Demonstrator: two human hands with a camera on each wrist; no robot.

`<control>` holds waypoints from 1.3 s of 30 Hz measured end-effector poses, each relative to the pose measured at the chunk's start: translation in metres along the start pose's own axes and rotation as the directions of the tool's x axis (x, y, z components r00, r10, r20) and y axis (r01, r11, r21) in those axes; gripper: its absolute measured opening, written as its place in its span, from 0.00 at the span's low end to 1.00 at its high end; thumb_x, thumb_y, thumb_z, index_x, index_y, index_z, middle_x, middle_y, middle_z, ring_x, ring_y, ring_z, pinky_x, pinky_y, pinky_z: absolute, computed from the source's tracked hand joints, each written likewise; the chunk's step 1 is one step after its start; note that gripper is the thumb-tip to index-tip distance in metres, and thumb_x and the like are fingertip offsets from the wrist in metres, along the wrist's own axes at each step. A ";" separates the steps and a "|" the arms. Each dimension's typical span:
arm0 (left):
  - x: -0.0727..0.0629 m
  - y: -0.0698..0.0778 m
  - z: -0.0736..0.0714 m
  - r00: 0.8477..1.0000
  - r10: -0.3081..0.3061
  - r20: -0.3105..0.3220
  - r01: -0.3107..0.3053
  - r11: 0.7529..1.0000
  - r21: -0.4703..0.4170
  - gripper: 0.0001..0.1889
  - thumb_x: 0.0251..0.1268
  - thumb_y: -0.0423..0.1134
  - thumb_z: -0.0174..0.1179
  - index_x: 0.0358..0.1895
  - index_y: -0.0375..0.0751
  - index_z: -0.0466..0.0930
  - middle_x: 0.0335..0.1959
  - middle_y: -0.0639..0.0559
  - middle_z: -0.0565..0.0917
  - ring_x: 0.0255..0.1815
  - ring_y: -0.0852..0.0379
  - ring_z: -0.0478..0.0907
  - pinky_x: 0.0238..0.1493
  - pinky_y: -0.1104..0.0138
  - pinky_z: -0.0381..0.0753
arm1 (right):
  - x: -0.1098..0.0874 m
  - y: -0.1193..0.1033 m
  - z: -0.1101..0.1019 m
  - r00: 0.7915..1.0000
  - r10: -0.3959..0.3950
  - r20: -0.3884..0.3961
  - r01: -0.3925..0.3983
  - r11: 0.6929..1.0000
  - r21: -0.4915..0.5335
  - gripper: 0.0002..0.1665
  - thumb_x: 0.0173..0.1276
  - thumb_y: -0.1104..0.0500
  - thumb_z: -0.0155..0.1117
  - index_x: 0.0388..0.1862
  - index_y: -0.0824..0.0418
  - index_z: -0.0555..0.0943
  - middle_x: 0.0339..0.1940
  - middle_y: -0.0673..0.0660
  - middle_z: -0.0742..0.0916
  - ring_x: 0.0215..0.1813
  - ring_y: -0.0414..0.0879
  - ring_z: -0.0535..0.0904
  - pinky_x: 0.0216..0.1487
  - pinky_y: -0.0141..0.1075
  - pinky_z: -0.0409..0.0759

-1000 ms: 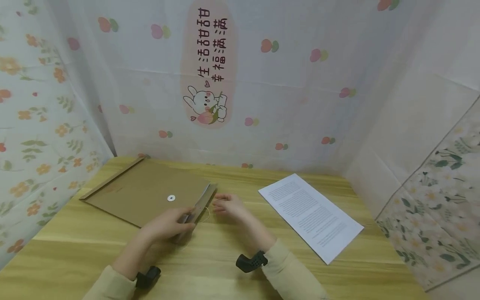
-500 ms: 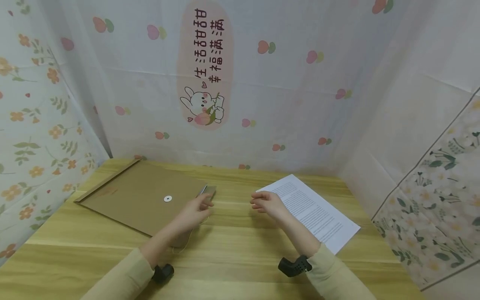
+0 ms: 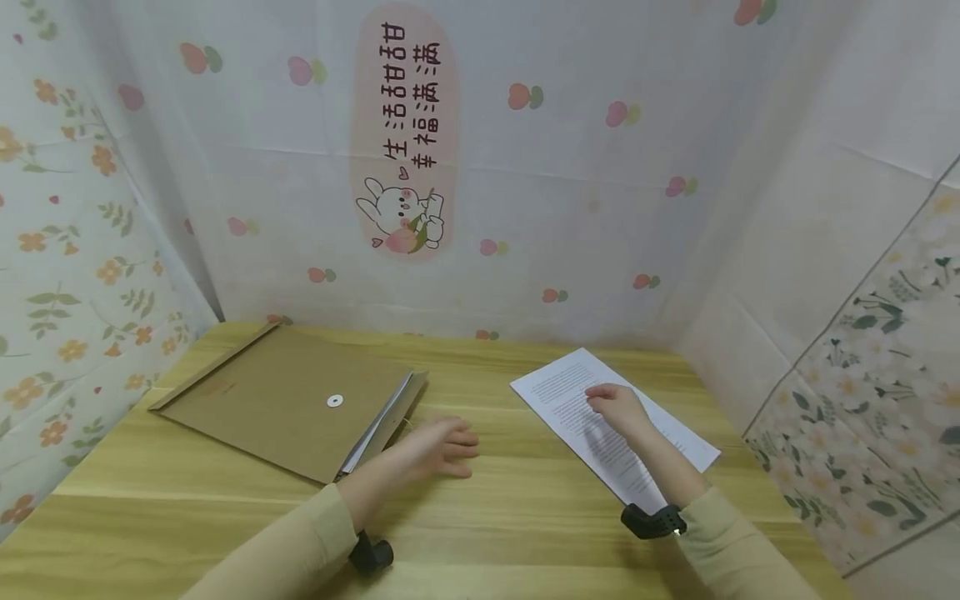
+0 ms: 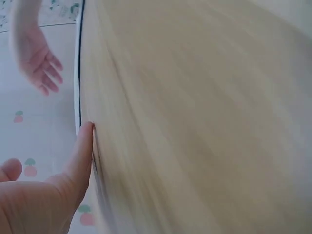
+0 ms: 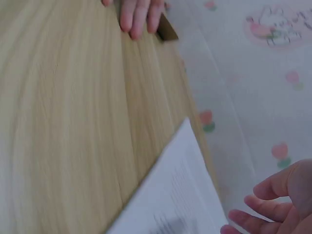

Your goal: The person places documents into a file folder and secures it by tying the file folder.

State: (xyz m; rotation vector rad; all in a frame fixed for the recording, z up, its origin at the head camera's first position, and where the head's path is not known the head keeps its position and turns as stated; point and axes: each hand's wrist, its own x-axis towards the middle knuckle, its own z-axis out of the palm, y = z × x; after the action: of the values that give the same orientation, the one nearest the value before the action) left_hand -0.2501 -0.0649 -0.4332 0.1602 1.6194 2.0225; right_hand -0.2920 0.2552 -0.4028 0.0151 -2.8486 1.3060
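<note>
A brown paper document envelope [image 3: 277,396] lies at the left of the table, its right end parted to show white paper [image 3: 378,421] inside. My left hand [image 3: 435,448] hovers just right of that end, fingers extended and holding nothing. On the right lies a stack of printed paper [image 3: 555,392]. Over it hangs my right hand [image 3: 621,410], its fingers loosely bent and apart from the sheets in the right wrist view, where the stack's white corner [image 5: 180,161] shows below. A thin string by the envelope's flap is partly hidden behind the left hand.
The wood-grain table [image 3: 480,533] is backed by a patterned curtain [image 3: 570,208]. Floral cloth [image 3: 82,275] hangs at the left side, and more cloth [image 3: 862,417] stands at the right. A white button disc [image 3: 335,401] sits on the envelope.
My left hand has let go of the envelope's end and moved right, off it. The right hand has travelled right from beside the envelope to above the printed stack.
</note>
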 end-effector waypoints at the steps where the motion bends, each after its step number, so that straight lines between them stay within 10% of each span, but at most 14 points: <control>1: 0.002 0.000 0.002 1.000 -0.014 0.010 0.014 0.999 -0.037 0.33 0.76 0.41 0.43 0.71 0.21 0.42 0.63 0.19 0.62 0.63 0.30 0.64 0.52 0.46 0.76 | 0.002 0.005 -0.005 1.000 0.000 -0.007 0.000 1.000 -0.028 0.20 0.69 0.64 0.52 0.54 0.77 0.75 0.52 0.72 0.80 0.54 0.66 0.75 0.54 0.54 0.73; 10: 0.025 0.004 0.027 0.990 -0.119 0.078 0.137 0.943 -0.305 0.43 0.73 0.45 0.43 0.69 0.20 0.24 0.66 0.16 0.52 0.68 0.27 0.54 0.59 0.36 0.62 | 0.018 0.054 -0.047 1.000 -0.011 -0.013 0.008 0.983 -0.185 0.26 0.72 0.60 0.49 0.61 0.78 0.68 0.62 0.78 0.70 0.63 0.72 0.64 0.61 0.61 0.63; 39: 0.079 -0.007 0.077 0.989 -0.138 0.048 0.141 0.820 -0.554 0.47 0.69 0.48 0.48 0.70 0.22 0.24 0.66 0.15 0.51 0.70 0.27 0.51 0.59 0.30 0.52 | 0.031 0.100 -0.092 0.996 0.037 0.076 -0.007 0.933 -0.361 0.33 0.74 0.57 0.49 0.62 0.86 0.59 0.58 0.85 0.68 0.59 0.77 0.65 0.59 0.61 0.65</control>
State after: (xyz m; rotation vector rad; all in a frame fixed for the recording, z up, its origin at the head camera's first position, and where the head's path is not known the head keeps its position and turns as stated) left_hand -0.2831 0.0411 -0.4376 -0.1665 0.9373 2.2758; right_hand -0.3243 0.3904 -0.4182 0.0351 -3.1192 0.7803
